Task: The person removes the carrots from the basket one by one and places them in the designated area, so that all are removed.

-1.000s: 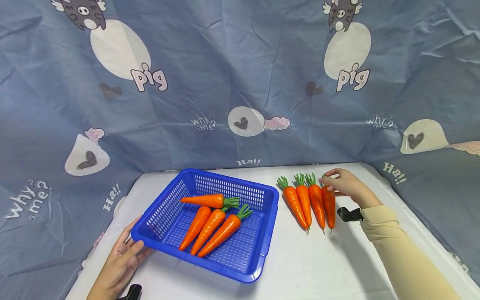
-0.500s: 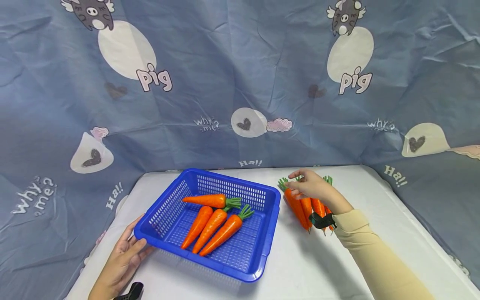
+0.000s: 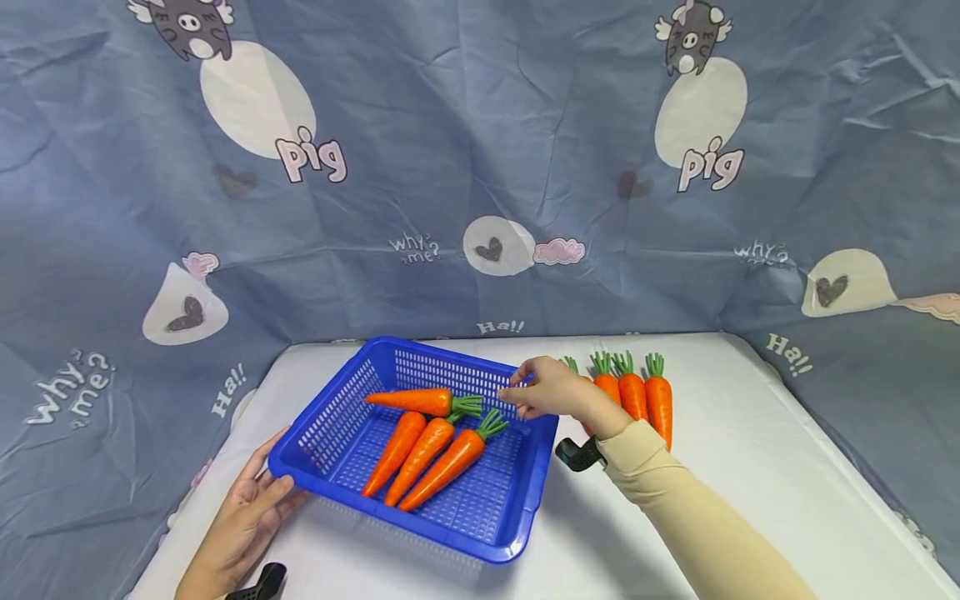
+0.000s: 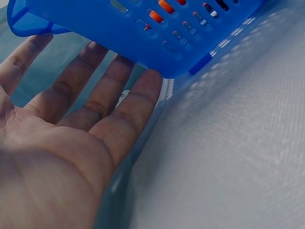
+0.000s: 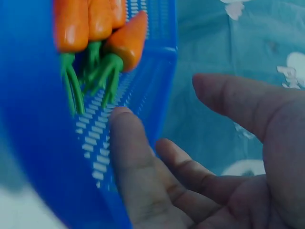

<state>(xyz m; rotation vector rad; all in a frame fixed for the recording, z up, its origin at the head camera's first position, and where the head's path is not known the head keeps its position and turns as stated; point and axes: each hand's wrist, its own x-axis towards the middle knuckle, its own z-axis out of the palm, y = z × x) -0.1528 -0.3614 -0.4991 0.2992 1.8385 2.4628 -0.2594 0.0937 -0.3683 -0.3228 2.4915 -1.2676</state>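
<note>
A blue perforated plastic basket (image 3: 536, 493) stands on the white table, with several orange carrots (image 3: 442, 472) with green stems lying inside. My left hand (image 3: 243, 510) is at its near left corner, thumb by the rim. In the left wrist view, the extended fingers (image 4: 131, 112) touch the basket's outer side. Over the basket's right rim, towards its back corner, hovers my right hand (image 3: 552, 390), its fingers loosely bent and nothing between them. The right wrist view has the spread fingers (image 5: 136, 162) beside the carrots' green stems.
Right of the basket, several more carrots (image 3: 659, 408) lie side by side on the white tabletop (image 3: 742, 467), partly covered by my right forearm. Behind the table hangs a blue patterned cloth (image 3: 390, 167). A black wrist device (image 3: 577, 455) sits on the right wrist.
My right hand has moved left from the row of carrots on the table to above the basket's right rim. The left hand stays at the basket's corner.
</note>
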